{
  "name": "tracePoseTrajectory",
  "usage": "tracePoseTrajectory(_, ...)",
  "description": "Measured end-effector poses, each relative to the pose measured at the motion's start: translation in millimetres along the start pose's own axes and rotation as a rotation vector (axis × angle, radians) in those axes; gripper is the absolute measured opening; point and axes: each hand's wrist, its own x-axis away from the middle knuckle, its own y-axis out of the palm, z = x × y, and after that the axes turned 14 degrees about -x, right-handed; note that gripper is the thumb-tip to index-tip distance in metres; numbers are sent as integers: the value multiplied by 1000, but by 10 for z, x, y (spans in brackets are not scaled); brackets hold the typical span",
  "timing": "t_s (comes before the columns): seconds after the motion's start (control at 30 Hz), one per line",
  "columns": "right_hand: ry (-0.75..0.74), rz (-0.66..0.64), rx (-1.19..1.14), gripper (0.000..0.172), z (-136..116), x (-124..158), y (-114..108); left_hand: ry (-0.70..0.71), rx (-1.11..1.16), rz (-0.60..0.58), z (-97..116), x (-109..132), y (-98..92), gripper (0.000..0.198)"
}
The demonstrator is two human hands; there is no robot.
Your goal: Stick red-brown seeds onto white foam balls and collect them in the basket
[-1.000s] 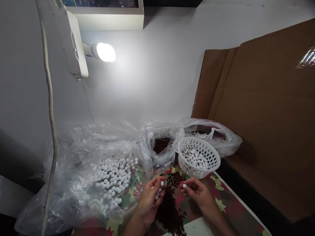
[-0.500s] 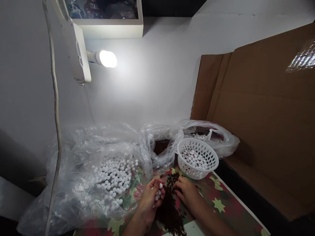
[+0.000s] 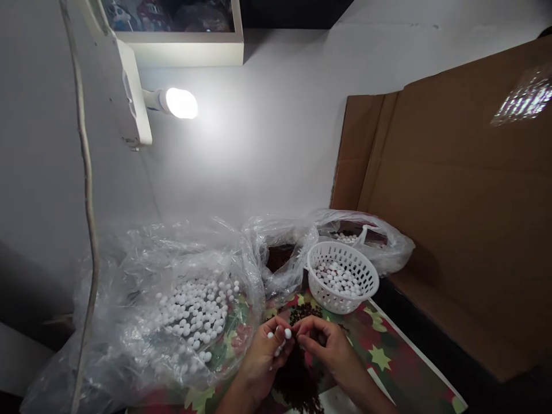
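Observation:
My left hand (image 3: 264, 357) is cupped around several small white beads (image 3: 281, 338), one of them pinched at the fingertips. My right hand (image 3: 324, 348) has its fingers pinched together right beside the left fingertips; what it holds is too small to make out. Both hands hover over a pile of small dark brown pieces (image 3: 297, 374) on a leaf-patterned tablecloth (image 3: 382, 359). A white plastic basket (image 3: 342, 276) with white beads stands just behind the right hand.
A big clear plastic bag (image 3: 172, 299) of white beads lies at the left. Smaller bags (image 3: 282, 256) with dark pieces and beads sit behind the basket. A cardboard sheet (image 3: 457, 201) stands at the right. A lit lamp (image 3: 179, 103) hangs above.
My right hand dipped into the dark pile, then rose and came to the left fingertips with its fingers pinched. My left hand stayed cupped on the beads.

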Motion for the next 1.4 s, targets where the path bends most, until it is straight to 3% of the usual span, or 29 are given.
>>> tracePoseTrajectory(0.3, -71, 5, 12, 27, 82, -17, 70, 32, -27, 47, -74, -40, -26, 44)
tracePoseTrajectory(0.93, 16, 109, 78, 31, 125, -45, 98, 56, -168, 101, -146, -71, -54, 43)
tracePoseTrajectory(1.17, -117, -11, 54, 31, 141, -33, 121, 74, -199, 139, -105, -99, 0, 45)
tracePoseTrajectory(1.27, -48, 39, -100, 34, 207, -48, 120, 60, -182, 160, -94, -93, 48, 44)
tracePoseTrajectory(1.4, 85, 196, -537, 36, 225, -89, 35, 21, -73, 184, -49, -63, 63, 44)
